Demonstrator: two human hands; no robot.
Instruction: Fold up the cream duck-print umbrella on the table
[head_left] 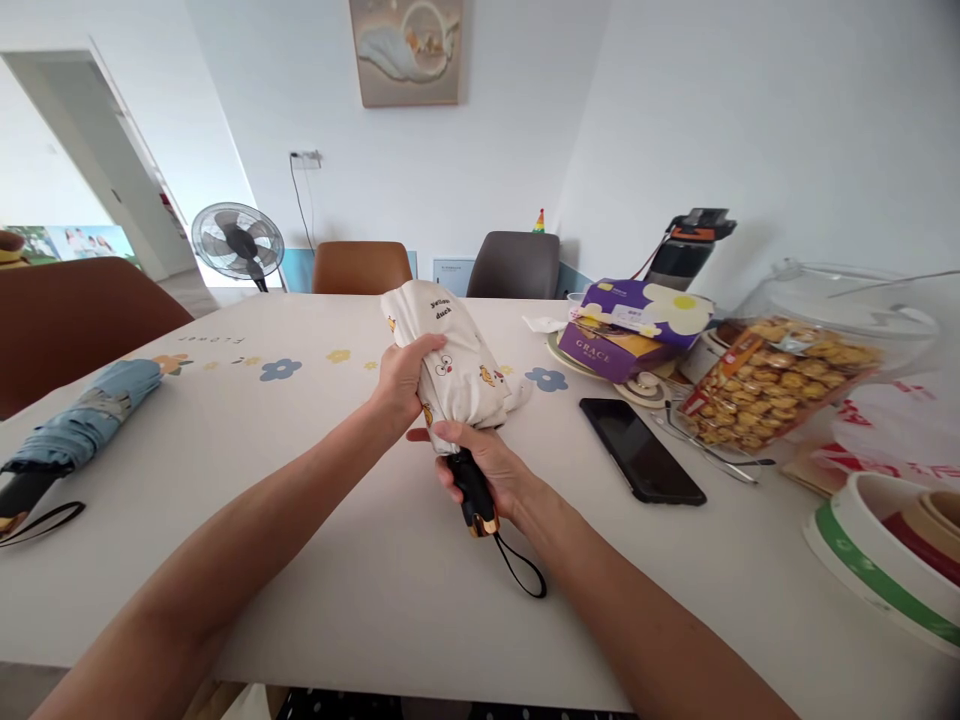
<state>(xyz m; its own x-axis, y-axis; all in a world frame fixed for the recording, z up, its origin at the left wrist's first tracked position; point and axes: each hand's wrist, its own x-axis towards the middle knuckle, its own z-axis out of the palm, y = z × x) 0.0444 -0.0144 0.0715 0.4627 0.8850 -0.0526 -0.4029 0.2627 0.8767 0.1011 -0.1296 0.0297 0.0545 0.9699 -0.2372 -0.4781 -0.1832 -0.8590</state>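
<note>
A white folding umbrella (466, 345) with small duck prints and the words "yellow duck" is held tilted above the table, its canopy folded but loose and bulging. My left hand (405, 378) grips the canopy from the left side, thumb across the fabric. Lower down, my right hand (484, 462) is closed around the base of the canopy and the top of the black handle, which has a gold-coloured end and a dangling black wrist loop. On the far left of the table lies a blue folded umbrella (97, 405), apart from both hands.
A white table (315, 580) with printed flowers spans the view. On the right lie a black phone (641, 450), a purple box (630, 330), a clear jar of snacks (795, 375), glasses and tape rolls (862, 540). Chairs (364, 267) and a fan (238, 242) stand beyond.
</note>
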